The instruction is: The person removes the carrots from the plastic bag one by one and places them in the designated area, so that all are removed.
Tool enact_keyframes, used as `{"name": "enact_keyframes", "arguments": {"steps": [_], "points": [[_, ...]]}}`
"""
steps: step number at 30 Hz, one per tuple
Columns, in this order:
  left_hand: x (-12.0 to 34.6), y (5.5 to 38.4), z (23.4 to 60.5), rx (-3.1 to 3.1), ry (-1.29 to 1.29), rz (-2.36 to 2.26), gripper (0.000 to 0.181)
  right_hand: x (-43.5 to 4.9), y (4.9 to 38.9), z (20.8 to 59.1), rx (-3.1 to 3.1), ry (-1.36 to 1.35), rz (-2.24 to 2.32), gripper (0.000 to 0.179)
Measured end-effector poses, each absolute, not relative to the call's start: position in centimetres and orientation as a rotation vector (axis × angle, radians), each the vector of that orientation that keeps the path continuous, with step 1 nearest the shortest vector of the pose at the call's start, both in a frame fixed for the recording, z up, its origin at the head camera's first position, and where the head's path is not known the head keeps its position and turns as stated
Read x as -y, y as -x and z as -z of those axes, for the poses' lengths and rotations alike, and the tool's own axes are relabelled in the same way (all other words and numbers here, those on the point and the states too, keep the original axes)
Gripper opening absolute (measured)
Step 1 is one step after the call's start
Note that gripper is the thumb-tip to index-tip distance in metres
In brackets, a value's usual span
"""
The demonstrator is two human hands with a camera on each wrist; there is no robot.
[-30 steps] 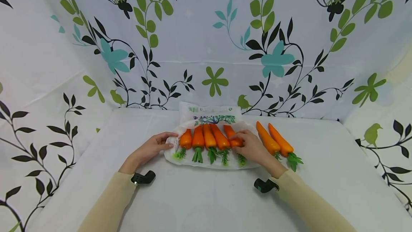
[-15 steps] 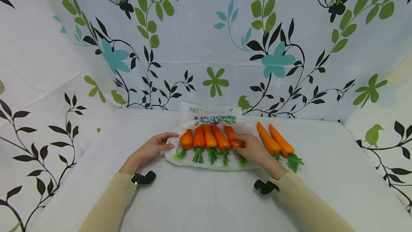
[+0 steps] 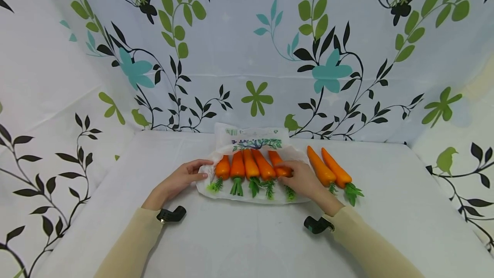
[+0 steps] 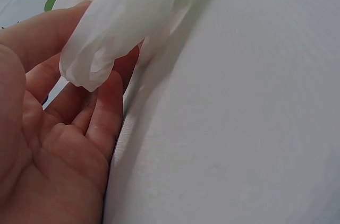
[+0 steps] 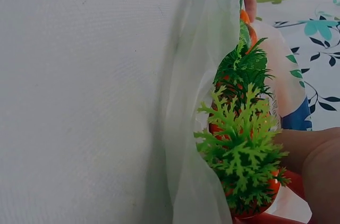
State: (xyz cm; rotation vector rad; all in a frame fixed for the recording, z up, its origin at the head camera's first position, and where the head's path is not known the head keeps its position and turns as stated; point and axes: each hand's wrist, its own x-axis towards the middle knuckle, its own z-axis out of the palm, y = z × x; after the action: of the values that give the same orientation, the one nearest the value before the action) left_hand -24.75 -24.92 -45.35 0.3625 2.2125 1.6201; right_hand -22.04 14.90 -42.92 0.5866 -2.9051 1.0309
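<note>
A white plastic bag [image 3: 224,137] with a printed tree lies open across the table's middle. In it several orange toy carrots [image 3: 237,166] lie side by side, green tops toward me. My left hand [image 3: 187,175] holds the bag's left edge; in the left wrist view the bunched plastic [image 4: 133,17] sits between its thumb and fingers. My right hand [image 3: 302,177] grips the rightmost carrot [image 3: 275,158] in the bag, partly hiding it. In the right wrist view, a light green carrot top [image 5: 241,147] stands out beside the thumb and the bag's rim [image 5: 183,123].
Two more carrots [image 3: 323,168] lie on the white table [image 3: 247,243] right of the bag, beyond my right hand. A leaf-patterned cloth [image 3: 231,55] hangs behind the table.
</note>
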Motion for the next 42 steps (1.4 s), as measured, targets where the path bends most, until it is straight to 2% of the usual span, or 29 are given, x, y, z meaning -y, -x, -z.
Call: {"name": "enact_keyframes", "arguments": {"steps": [42], "points": [[24.9, 24.8, 45.5, -2.224, -0.344, -1.611, 0.049, -17.4, 20.1, 41.1, 2.850, -0.552, -1.243, 0.035]]}}
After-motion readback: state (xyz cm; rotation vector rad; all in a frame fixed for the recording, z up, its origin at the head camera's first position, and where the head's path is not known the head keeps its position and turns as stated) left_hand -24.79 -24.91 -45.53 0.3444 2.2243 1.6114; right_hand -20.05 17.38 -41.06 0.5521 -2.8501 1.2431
